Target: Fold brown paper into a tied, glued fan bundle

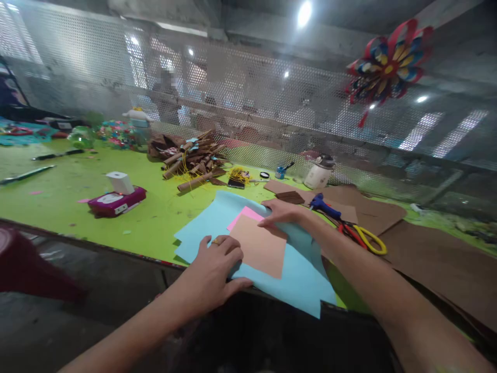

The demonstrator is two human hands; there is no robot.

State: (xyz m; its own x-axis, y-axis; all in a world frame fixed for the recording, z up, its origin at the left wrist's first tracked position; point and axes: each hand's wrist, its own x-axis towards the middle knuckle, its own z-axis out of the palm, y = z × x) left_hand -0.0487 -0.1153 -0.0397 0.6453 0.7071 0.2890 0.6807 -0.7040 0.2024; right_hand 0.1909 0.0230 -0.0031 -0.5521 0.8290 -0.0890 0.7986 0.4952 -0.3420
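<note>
A large light-blue paper sheet (298,292) lies at the table's front edge, its near corner jutting past the edge. On it rests a tan paper square (258,248), with a pink paper piece (247,212) peeking out behind its far edge. My left hand (221,261), a ring on one finger, lies over the blue sheet and the square's left edge, fingers apart and thumb near the front edge. My right hand (281,212) grips the blue sheet's curled-up far right part, one digit reaching over the tan square.
At right are a blue glue gun (325,205), scissors with red and yellow handles (370,239) and brown paper sheets (435,254). Rolled brown paper (194,160), a phone (236,182) and a white jug (319,172) stand farther back. A purple power strip (116,202) is left.
</note>
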